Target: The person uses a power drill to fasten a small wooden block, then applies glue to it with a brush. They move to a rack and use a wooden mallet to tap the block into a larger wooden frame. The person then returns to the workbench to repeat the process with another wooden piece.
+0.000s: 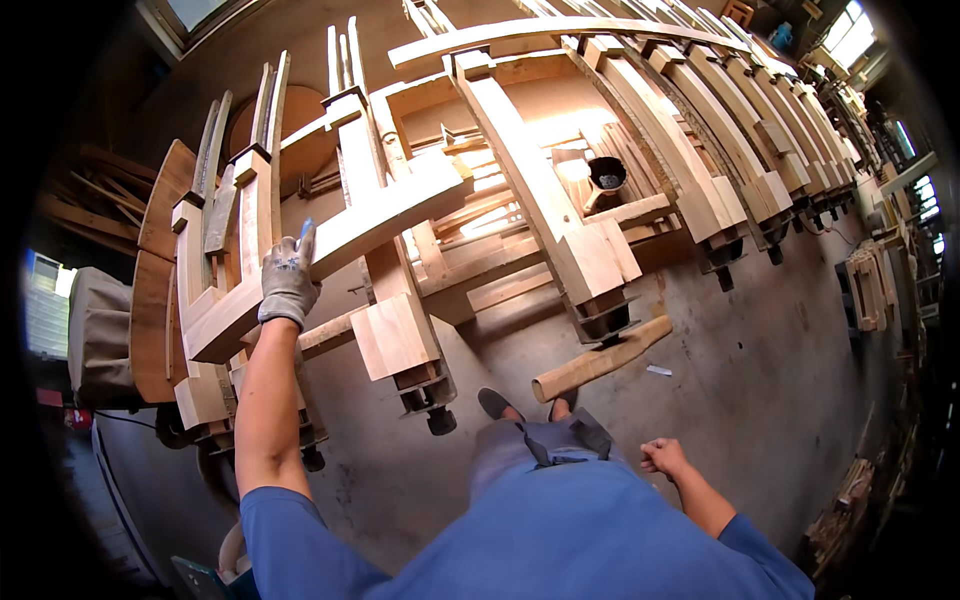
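Blue shirt (510, 530) occupied the lower foreground. Left hand (290, 280), gloved, gripped a beam (385, 215), which extended slantwise over the leftmost timbers (357, 155). Right hand (665, 457), bare, was curled closed, well apart from the beam. A log (605, 360) appeared between timbers and shoes (495, 403).

Woodworking workshop. Diagnostic features include a long row of squared timber beams (510, 150) with dark metal clamp fittings (425, 390) at their near ends, loose wood strips (100, 202) heaped at far left, a stack of cut wood pieces (868, 290) at right, and a bare grey floor (750, 420) with scattered marks.
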`<action>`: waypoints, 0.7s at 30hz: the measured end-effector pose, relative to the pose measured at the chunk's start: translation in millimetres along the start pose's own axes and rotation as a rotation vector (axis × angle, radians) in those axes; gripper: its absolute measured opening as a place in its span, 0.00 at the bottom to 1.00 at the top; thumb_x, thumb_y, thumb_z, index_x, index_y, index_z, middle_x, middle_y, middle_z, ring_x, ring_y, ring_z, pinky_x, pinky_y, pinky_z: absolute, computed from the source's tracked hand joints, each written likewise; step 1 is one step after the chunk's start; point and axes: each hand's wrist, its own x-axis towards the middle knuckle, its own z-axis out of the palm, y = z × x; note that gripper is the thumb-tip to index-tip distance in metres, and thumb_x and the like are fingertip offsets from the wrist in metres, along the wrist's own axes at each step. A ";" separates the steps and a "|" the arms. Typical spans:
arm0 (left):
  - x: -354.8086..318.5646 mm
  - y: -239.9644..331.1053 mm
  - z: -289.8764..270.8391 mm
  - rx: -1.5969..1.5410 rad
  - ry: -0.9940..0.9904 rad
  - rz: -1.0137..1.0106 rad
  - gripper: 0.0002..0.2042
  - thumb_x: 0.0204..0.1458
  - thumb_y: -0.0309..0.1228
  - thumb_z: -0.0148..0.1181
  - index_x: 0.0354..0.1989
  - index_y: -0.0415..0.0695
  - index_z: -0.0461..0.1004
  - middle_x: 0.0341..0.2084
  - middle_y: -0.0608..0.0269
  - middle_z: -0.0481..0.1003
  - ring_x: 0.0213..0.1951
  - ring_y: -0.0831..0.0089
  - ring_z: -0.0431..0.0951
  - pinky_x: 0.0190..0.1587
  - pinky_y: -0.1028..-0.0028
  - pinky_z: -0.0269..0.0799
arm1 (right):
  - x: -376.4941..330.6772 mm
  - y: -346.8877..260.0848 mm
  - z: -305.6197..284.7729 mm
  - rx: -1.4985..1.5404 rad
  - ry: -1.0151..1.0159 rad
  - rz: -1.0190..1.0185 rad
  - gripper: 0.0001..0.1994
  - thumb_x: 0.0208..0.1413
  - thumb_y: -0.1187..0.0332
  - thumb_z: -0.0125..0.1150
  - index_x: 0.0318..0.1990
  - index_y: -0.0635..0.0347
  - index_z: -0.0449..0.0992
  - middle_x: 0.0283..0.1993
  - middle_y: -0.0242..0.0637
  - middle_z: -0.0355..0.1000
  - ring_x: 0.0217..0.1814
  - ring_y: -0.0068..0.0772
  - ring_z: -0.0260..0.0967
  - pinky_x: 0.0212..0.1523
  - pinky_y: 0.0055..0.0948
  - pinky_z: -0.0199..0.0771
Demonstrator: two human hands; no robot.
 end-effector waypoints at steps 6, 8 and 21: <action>-12.4 15.8 7.2 -0.039 -0.104 -0.144 0.56 0.39 0.30 0.81 0.79 0.50 0.50 0.57 0.51 0.71 0.60 0.52 0.72 0.66 0.56 0.66 | 9.1 -2.2 0.2 0.006 -0.010 -0.038 0.12 0.64 0.66 0.67 0.43 0.69 0.81 0.34 0.42 0.81 0.30 0.33 0.80 0.28 0.31 0.84; -16.9 10.9 13.1 -0.034 -0.071 -0.152 0.56 0.40 0.30 0.80 0.79 0.50 0.50 0.59 0.50 0.71 0.61 0.51 0.71 0.67 0.56 0.65 | 7.9 -16.2 3.6 -0.003 -0.027 -0.042 0.12 0.64 0.65 0.67 0.43 0.69 0.81 0.35 0.42 0.81 0.30 0.32 0.80 0.28 0.30 0.84; -94.0 267.7 -84.8 -0.689 0.241 0.287 0.21 0.50 0.33 0.73 0.54 0.48 0.80 0.38 0.58 0.79 0.43 0.57 0.80 0.49 0.59 0.76 | 84.5 -56.2 -26.2 0.066 -0.112 -0.127 0.12 0.64 0.65 0.68 0.42 0.68 0.79 0.32 0.40 0.79 0.28 0.30 0.78 0.25 0.29 0.79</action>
